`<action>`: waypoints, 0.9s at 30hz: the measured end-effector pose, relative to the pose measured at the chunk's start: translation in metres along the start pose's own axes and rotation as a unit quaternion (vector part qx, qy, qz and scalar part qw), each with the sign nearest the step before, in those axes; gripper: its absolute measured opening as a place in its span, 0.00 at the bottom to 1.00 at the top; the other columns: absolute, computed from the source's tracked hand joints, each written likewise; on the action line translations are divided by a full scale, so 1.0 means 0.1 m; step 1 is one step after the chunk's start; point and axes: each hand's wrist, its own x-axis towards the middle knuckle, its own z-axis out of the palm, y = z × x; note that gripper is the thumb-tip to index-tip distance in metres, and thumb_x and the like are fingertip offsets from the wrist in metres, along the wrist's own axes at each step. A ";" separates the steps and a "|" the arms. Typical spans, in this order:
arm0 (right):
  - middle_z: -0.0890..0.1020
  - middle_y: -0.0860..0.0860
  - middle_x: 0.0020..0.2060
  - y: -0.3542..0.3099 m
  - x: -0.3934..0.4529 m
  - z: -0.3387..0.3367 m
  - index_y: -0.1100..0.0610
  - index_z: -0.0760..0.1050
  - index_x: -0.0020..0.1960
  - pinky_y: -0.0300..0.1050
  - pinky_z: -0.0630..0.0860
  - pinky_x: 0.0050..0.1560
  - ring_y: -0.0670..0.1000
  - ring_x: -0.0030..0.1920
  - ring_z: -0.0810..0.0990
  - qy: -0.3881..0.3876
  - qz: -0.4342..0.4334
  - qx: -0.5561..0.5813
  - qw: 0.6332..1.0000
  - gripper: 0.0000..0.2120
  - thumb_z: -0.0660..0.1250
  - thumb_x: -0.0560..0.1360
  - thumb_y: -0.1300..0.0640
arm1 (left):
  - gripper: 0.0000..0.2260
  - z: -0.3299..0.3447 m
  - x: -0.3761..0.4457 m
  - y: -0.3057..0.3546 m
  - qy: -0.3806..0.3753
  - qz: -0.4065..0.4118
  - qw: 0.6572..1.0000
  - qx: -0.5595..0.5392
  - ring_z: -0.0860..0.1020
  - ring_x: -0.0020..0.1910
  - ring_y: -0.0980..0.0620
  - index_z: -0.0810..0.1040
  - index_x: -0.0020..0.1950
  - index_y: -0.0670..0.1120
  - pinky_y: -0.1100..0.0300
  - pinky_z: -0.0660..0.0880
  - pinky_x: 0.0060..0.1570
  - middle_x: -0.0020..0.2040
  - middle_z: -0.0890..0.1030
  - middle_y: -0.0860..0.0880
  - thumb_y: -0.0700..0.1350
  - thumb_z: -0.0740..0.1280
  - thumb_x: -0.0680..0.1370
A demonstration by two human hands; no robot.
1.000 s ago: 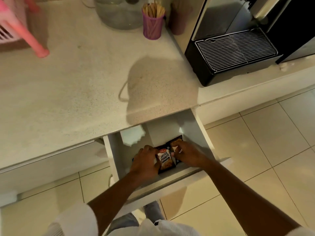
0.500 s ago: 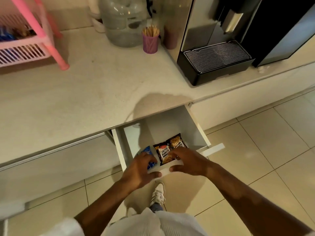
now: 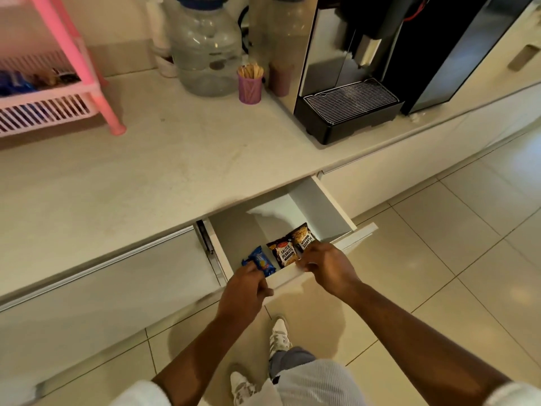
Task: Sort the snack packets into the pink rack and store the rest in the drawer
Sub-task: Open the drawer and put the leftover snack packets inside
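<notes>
Three small foil snack packets lie in a row at the front of the open white drawer (image 3: 336,212): a blue biscuit packet (image 3: 261,260) on the left, a black salted-peanuts packet (image 3: 284,253) in the middle and a second black peanut packet (image 3: 304,238) on the right, partly hidden. They look light, crinkly and soft-walled, with slick film that could slip under a pinch; the crimped end seams seem the surest place to hold, and the contents would likely crush if squeezed.

The left hand (image 3: 246,290) has its fingers curled over the drawer's front panel, just beside the blue packet. The right hand (image 3: 326,266) is curled at the same front edge by the peanut packets; whether it grips the panel or a packet corner, I cannot tell.

The smooth pale stone countertop (image 3: 140,177) carries a pink plastic slatted rack (image 3: 55,104) with packets already on its shelf, a clear water jug (image 3: 205,54), a purple cup of wooden sticks (image 3: 249,86) and a black coffee machine (image 3: 351,92). Below is glossy cream floor tile (image 3: 439,273).
</notes>
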 end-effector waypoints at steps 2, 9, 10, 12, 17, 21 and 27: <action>0.83 0.48 0.51 -0.02 0.03 0.00 0.49 0.86 0.52 0.44 0.79 0.53 0.50 0.54 0.80 0.003 -0.008 -0.011 1.000 0.11 0.74 0.74 0.61 | 0.09 -0.04 0.02 0.01 0.008 -0.002 1.000 0.005 0.70 0.41 0.59 0.78 0.39 0.50 0.65 0.68 0.41 0.42 0.71 0.57 0.51 0.76 0.71; 0.84 0.49 0.47 -0.05 0.33 -0.05 0.53 0.87 0.46 0.43 0.79 0.51 0.50 0.48 0.81 -0.005 -0.069 0.000 0.998 0.05 0.76 0.72 0.60 | 0.08 -0.18 0.20 -0.03 0.029 -0.030 0.999 0.031 0.73 0.44 0.58 0.80 0.41 0.50 0.62 0.74 0.45 0.45 0.75 0.55 0.53 0.74 0.73; 0.84 0.49 0.48 -0.05 0.40 -0.03 0.52 0.86 0.47 0.41 0.78 0.53 0.50 0.50 0.81 -0.012 -0.074 -0.011 0.997 0.05 0.74 0.73 0.60 | 0.08 -0.20 0.24 -0.05 0.033 -0.034 0.998 0.035 0.73 0.45 0.57 0.80 0.42 0.50 0.62 0.74 0.46 0.46 0.75 0.54 0.53 0.73 0.73; 0.83 0.47 0.52 -0.06 0.50 0.00 0.51 0.86 0.49 0.36 0.72 0.57 0.49 0.54 0.79 -0.021 -0.070 -0.029 0.997 0.06 0.71 0.76 0.58 | 0.08 -0.24 0.31 -0.07 0.039 -0.039 0.998 0.044 0.73 0.44 0.57 0.80 0.42 0.49 0.63 0.73 0.45 0.46 0.75 0.54 0.52 0.73 0.73; 0.81 0.50 0.50 -0.07 0.74 0.08 0.54 0.85 0.46 0.39 0.76 0.51 0.51 0.54 0.77 0.014 -0.069 -0.017 0.997 0.06 0.73 0.74 0.63 | 0.08 -0.36 0.51 -0.17 0.058 -0.044 0.993 0.089 0.74 0.49 0.55 0.80 0.44 0.51 0.64 0.70 0.45 0.47 0.75 0.54 0.54 0.71 0.74; 0.75 0.48 0.55 -0.09 0.93 0.14 0.51 0.84 0.51 0.40 0.80 0.47 0.50 0.56 0.74 0.015 -0.045 -0.033 0.998 0.07 0.73 0.74 0.61 | 0.18 -0.55 0.72 -0.21 0.107 -0.012 0.960 0.257 0.71 0.60 0.50 0.80 0.52 0.53 0.57 0.72 0.57 0.58 0.76 0.52 0.63 0.71 0.70; 0.69 0.48 0.63 -0.08 1.28 0.09 0.48 0.81 0.50 0.45 0.81 0.56 0.53 0.64 0.73 0.050 -0.059 -0.036 0.996 0.11 0.78 0.70 0.55 | 0.49 -0.76 0.94 -0.38 0.110 -0.096 0.963 0.229 0.52 0.79 0.43 0.55 0.79 0.47 0.50 0.52 0.77 0.80 0.54 0.44 0.66 0.73 0.67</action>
